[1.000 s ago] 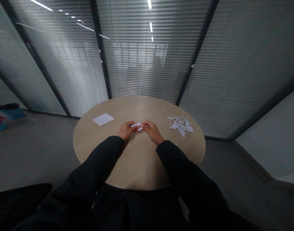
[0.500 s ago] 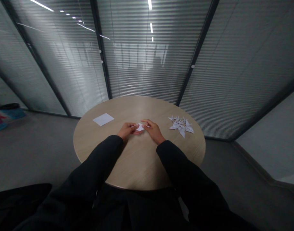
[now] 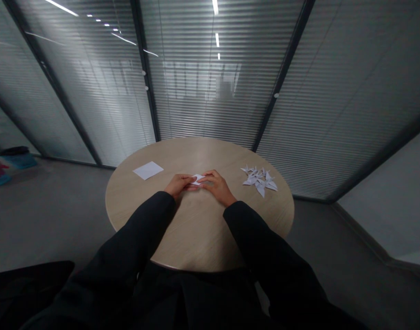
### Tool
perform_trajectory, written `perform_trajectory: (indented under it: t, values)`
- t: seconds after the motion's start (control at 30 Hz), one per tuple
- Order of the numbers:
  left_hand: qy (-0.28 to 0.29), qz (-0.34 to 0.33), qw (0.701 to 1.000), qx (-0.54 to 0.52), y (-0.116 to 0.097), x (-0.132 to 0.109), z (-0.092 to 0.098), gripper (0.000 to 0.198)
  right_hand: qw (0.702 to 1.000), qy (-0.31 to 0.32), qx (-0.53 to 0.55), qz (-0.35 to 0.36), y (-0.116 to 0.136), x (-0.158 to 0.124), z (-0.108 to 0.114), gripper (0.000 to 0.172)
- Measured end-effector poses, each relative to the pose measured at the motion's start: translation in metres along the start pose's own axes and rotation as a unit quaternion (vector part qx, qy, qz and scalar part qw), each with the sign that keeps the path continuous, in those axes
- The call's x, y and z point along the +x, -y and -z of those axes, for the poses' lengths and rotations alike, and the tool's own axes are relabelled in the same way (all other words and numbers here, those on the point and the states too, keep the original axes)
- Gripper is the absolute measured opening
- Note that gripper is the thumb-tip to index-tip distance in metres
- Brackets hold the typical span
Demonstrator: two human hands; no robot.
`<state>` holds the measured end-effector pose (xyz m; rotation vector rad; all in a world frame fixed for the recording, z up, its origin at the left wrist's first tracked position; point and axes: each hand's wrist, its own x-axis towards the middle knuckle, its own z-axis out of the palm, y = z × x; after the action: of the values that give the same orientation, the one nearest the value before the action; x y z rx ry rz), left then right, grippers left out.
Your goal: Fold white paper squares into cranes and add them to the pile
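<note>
Over the middle of the round table, a small folded piece of white paper [image 3: 197,179] is between my two hands. My left hand [image 3: 179,184] pinches its left side, thumb on top and fingers beneath. At its right side is my right hand [image 3: 218,187], with thumb and fingers closed on the paper's edge. The fingers cover part of the folds. To the right lies a cluster of several white origami cranes [image 3: 260,178]. On the left, a stack or sheet of white square paper [image 3: 148,170] lies flat.
The round wooden table [image 3: 196,233] stands against a glass partition with blinds [image 3: 210,110]. A blue bin with a black liner [image 3: 17,157] is on the floor at far left. A dark chair-like shape [image 3: 27,288] is at lower left.
The folded paper has shifted slightly left and turned in my hands. My right hand's fingers have moved along its right edge. The cranes and the flat paper have stayed put.
</note>
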<state>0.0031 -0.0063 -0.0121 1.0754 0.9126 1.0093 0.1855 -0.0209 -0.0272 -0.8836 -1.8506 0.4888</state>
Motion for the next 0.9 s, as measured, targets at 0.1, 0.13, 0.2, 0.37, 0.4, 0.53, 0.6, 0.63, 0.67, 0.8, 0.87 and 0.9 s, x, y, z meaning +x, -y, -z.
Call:
perform_trajectory:
  t: [0.1, 0.13, 0.2, 0.37, 0.4, 0.53, 0.6, 0.63, 0.67, 0.8, 0.87, 0.9]
  values:
    - [0.007, -0.004, 1.000, 0.009, 0.002, 0.002, 0.001, 0.015, 1.000, 0.002, 0.001, 0.001, 0.001, 0.000, 0.000, 0.010]
    - [0.009, -0.007, 1.000, 0.012, 0.002, 0.003, 0.002, 0.017, 1.000, 0.002, 0.002, 0.000, 0.001, 0.000, 0.000, 0.010]
    - [0.016, -0.016, 1.000, 0.021, 0.003, 0.004, 0.003, 0.021, 1.000, 0.000, 0.007, -0.006, 0.000, 0.000, 0.000, 0.010]
    - [0.027, -0.046, 0.998, 0.040, 0.006, 0.005, 0.003, 0.034, 0.999, -0.006, 0.024, -0.030, -0.004, 0.001, -0.002, 0.013]
    - [0.028, -0.048, 0.998, 0.041, 0.006, 0.005, 0.002, 0.036, 0.999, -0.009, 0.025, -0.030, -0.005, 0.001, -0.003, 0.014]
    - [0.026, -0.061, 0.997, 0.041, 0.006, 0.003, -0.002, 0.038, 0.998, -0.033, 0.026, -0.040, -0.009, 0.002, -0.005, 0.016]
    - [0.022, -0.065, 0.997, 0.038, 0.005, 0.001, -0.004, 0.037, 0.997, -0.044, 0.032, -0.054, -0.009, 0.002, -0.006, 0.019]
    - [0.022, -0.066, 0.997, 0.038, 0.004, 0.001, -0.005, 0.036, 0.996, -0.049, 0.037, -0.059, -0.009, 0.002, -0.006, 0.020]
    - [0.021, -0.068, 0.997, 0.038, 0.004, 0.000, -0.005, 0.036, 0.996, -0.053, 0.041, -0.063, -0.009, 0.001, -0.006, 0.021]
    - [0.022, -0.072, 0.996, 0.038, 0.003, 0.000, -0.006, 0.038, 0.993, -0.078, 0.061, -0.070, -0.007, 0.001, -0.007, 0.023]
    - [0.025, -0.073, 0.996, 0.037, 0.004, 0.000, -0.005, 0.039, 0.991, -0.085, 0.070, -0.077, -0.006, 0.001, -0.007, 0.024]
    - [0.026, -0.074, 0.996, 0.038, 0.004, 0.001, -0.005, 0.039, 0.989, -0.087, 0.079, -0.085, -0.006, 0.001, -0.007, 0.024]
